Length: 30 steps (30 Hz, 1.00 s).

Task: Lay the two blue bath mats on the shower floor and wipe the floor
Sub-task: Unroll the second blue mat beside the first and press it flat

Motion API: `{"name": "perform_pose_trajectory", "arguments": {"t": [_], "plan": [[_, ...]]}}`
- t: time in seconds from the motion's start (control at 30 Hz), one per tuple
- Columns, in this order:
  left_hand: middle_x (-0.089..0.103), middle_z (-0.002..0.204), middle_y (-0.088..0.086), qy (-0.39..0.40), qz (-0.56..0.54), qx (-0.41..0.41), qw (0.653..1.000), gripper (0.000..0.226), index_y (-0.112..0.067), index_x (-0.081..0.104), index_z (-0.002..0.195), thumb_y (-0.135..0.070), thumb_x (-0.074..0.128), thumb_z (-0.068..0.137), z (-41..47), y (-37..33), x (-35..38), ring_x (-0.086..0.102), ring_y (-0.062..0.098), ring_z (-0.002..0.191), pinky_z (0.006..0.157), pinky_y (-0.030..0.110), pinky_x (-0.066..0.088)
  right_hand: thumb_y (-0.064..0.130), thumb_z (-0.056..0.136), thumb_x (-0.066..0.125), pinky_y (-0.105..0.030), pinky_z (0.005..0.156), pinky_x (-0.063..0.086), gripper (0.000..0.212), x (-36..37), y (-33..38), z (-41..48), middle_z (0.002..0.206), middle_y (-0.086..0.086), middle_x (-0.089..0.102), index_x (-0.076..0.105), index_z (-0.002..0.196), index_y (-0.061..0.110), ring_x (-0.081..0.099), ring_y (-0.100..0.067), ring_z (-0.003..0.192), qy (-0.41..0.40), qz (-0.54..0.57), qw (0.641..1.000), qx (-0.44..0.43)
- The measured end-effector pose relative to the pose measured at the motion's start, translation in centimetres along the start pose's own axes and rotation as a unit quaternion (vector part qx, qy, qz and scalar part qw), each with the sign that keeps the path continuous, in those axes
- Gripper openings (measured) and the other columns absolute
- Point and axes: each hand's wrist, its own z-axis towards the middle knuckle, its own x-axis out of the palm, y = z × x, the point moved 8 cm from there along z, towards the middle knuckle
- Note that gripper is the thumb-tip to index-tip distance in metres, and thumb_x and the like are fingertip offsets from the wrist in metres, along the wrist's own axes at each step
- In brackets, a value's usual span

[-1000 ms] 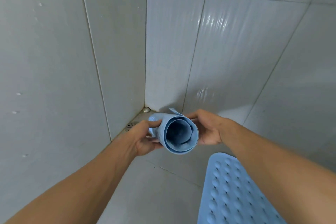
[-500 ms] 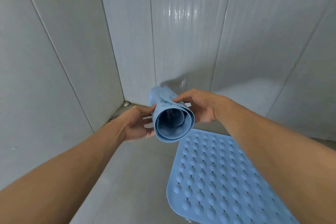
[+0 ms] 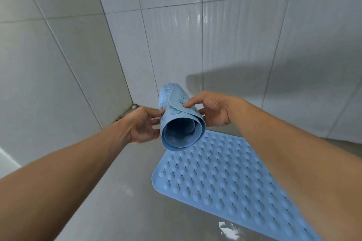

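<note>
Home shower stall, glossy wall tiles [image 3: 176,49], corner floor drain [image 3: 122,115]

The rolled blue rubber bath mat [image 3: 182,123] is at frame centre, above the floor. The left hand [image 3: 143,125] grips its left side and the right hand [image 3: 213,109] its right. The flat blue studded rubber bath mat [image 3: 225,178] lies on the grey tiled shower floor [image 3: 117,191] at lower right. The metal floor drain [image 3: 119,117] sits in the wall corner, behind the left hand.

Pale blue bumpy mats [image 3: 225,178], grey floor [image 3: 117,201]
</note>
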Motion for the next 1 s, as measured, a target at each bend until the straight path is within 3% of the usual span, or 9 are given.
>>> {"name": "perform_pose_trajectory", "arguments": {"t": [0.13, 0.2, 0.33, 0.5, 0.6, 0.7, 0.8, 1.0], "plan": [[0.064, 0.129, 0.014, -0.021, 0.050, 0.003, 0.999, 0.048, 0.000, 0.063, 0.129, -0.008, 0.072, 0.083, -3.8, 2.7, 2.8, 0.069, 0.031, 0.098, 0.084, 0.043, 0.060, 0.010, 0.078, 0.077, -0.049, 0.086, 0.058, 0.064, -0.9, -2.7, -3.8, 0.124, -0.023, 0.056, 0.051, 0.137, 0.006, 0.070, -0.036, 0.091, 0.050, -0.001, 0.999, 0.016], [0.065, 0.130, 0.011, -0.022, 0.089, -0.006, 0.996, 0.045, 0.000, 0.064, 0.127, -0.009, 0.070, 0.084, -6.1, 3.2, 3.8, 0.072, 0.031, 0.093, 0.077, 0.039, 0.060, 0.005, 0.076, 0.075, -0.047, 0.083, 0.059, 0.068, -0.3, -3.6, -5.5, 0.121, -0.022, 0.060, 0.048, 0.139, 0.005, 0.070, -0.037, 0.093, 0.084, -0.006, 0.996, 0.030], [0.068, 0.126, 0.007, -0.022, 0.141, -0.020, 0.990, 0.034, -0.004, 0.063, 0.127, -0.007, 0.062, 0.094, -10.7, 3.4, 4.1, 0.070, 0.031, 0.100, 0.083, 0.039, 0.060, 0.002, 0.081, 0.067, -0.042, 0.077, 0.061, 0.056, 3.1, -4.8, -9.2, 0.110, -0.023, 0.069, 0.051, 0.135, 0.003, 0.072, -0.035, 0.091, 0.138, -0.030, 0.989, 0.044], [0.070, 0.123, 0.004, -0.004, 0.188, -0.059, 0.980, 0.041, -0.010, 0.061, 0.132, -0.006, 0.061, 0.091, -14.2, 5.5, 3.1, 0.070, 0.028, 0.099, 0.082, 0.037, 0.060, 0.003, 0.081, 0.074, -0.055, 0.100, 0.051, 0.063, 5.6, -7.0, -10.6, 0.134, -0.028, 0.058, 0.050, 0.139, 0.008, 0.064, -0.042, 0.116, 0.164, -0.052, 0.983, 0.056], [0.070, 0.124, 0.006, 0.007, 0.181, -0.065, 0.981, 0.044, -0.012, 0.061, 0.133, -0.003, 0.063, 0.089, -14.9, 8.4, 1.8, 0.071, 0.027, 0.099, 0.083, 0.037, 0.060, 0.011, 0.082, 0.076, -0.059, 0.102, 0.049, 0.058, 7.2, -9.9, -10.5, 0.135, -0.026, 0.055, 0.056, 0.136, 0.007, 0.061, -0.042, 0.119, 0.173, -0.067, 0.980, 0.078], [0.071, 0.123, 0.009, 0.016, 0.157, -0.070, 0.985, 0.046, -0.014, 0.062, 0.132, -0.001, 0.066, 0.088, -14.9, 11.6, -0.3, 0.072, 0.029, 0.098, 0.080, 0.038, 0.061, 0.024, 0.081, 0.082, -0.056, 0.097, 0.053, 0.069, 8.4, -13.1, -9.8, 0.135, -0.027, 0.054, 0.050, 0.140, 0.009, 0.064, -0.042, 0.115, 0.156, -0.033, 0.982, 0.098], [0.069, 0.127, 0.009, 0.034, 0.149, -0.080, 0.985, 0.050, -0.016, 0.061, 0.133, -0.004, 0.070, 0.086, -15.0, 13.7, -1.6, 0.070, 0.030, 0.104, 0.087, 0.039, 0.060, 0.039, 0.083, 0.080, -0.053, 0.091, 0.057, 0.074, 9.2, -15.8, -9.6, 0.136, -0.026, 0.053, 0.046, 0.143, 0.011, 0.068, -0.041, 0.109, 0.110, -0.002, 0.987, 0.117], [0.069, 0.127, 0.007, 0.090, 0.131, -0.103, 0.982, 0.049, -0.018, 0.061, 0.132, 0.002, 0.067, 0.087, -15.5, 18.6, -3.0, 0.069, 0.030, 0.109, 0.091, 0.042, 0.056, 0.029, 0.086, 0.078, -0.049, 0.080, 0.061, 0.060, 10.5, -20.9, -11.4, 0.132, -0.022, 0.055, 0.052, 0.135, 0.008, 0.066, -0.038, 0.107, 0.002, -0.011, 0.991, 0.134]]}}
